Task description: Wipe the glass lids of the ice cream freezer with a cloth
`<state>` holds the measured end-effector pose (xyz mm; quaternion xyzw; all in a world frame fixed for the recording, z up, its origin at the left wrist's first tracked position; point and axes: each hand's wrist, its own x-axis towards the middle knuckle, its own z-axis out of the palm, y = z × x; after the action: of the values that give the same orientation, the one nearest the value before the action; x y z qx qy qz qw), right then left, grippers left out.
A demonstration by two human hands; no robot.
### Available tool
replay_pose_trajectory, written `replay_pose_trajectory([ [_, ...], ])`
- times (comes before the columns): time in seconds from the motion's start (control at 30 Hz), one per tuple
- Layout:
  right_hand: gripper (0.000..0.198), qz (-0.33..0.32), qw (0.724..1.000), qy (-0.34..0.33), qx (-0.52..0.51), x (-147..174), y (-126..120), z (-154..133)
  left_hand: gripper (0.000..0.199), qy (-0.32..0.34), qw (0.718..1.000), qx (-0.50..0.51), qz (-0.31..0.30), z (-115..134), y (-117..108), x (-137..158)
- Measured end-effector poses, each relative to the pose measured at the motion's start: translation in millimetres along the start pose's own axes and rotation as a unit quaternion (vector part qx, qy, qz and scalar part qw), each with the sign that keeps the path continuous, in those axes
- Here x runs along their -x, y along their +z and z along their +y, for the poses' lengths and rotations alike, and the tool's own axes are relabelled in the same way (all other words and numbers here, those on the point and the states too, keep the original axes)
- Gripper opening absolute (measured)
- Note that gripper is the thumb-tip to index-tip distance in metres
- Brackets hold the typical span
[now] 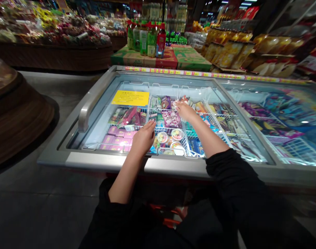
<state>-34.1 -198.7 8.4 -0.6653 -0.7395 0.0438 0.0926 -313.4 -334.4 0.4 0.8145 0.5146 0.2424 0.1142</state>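
Both arms reach over a chest freezer (181,165) with a glass lid (132,81). My right hand (185,111) is lowered toward the glass near the middle. Its fingers are bent around a small white wad, like a tissue (176,104), mostly hidden under them. Closer to the front rim, my left hand (144,137) rests over the glass with fingers fairly straight and side by side; I make out nothing held in it. Below the hands, wire baskets hold a pink-and-white bag (171,118), round tubs (177,134) and pink boxes (115,141).
A yellow notice (130,98) is on the lid's left part, beside a grey handle (84,119). Bottles (147,38) stand on cartons (191,58) behind the freezer. Jars (225,52) are stacked at back right. A round wooden stand (16,114) is at left.
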Motion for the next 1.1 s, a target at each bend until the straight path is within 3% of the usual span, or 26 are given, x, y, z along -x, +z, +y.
replay_pose_trajectory([
  [0.17,0.055,0.000,0.999,-0.049,-0.010,-26,6,-52,0.051,-0.002,1.000,0.015,-0.007,-2,-4,-1],
  [0.27,0.054,-0.019,0.992,-0.125,-0.031,-5,10,-66,0.053,0.006,1.000,0.026,-0.013,-4,-4,-1],
  [0.37,0.054,-0.029,0.982,-0.177,-0.054,33,9,-48,0.051,0.019,0.999,0.033,-0.017,-5,-2,0],
  [0.47,0.054,-0.025,0.985,-0.156,-0.066,51,2,-14,0.050,0.018,0.999,0.032,-0.018,-5,-1,1],
  [0.57,0.053,-0.015,0.994,-0.098,-0.052,35,-3,2,0.048,0.013,0.999,0.030,-0.014,-3,-2,0],
  [0.67,0.054,-0.009,0.998,-0.058,-0.037,6,-1,-10,0.049,0.007,0.999,0.027,-0.015,-2,-4,0],
  [0.77,0.054,-0.009,0.997,-0.071,-0.036,-2,5,-35,0.050,0.006,0.999,0.031,-0.014,-2,-5,0],
  [0.9,0.055,-0.030,0.985,-0.160,-0.055,40,7,-49,0.050,0.011,0.999,0.040,-0.010,-3,-4,1],
  [1.0,0.054,-0.051,0.980,-0.183,-0.064,83,1,-35,0.050,0.014,0.999,0.039,-0.016,-4,-3,2],
  [1.1,0.053,-0.054,0.982,-0.169,-0.069,101,-7,-10,0.049,0.012,0.999,0.035,-0.021,-4,-3,2],
])
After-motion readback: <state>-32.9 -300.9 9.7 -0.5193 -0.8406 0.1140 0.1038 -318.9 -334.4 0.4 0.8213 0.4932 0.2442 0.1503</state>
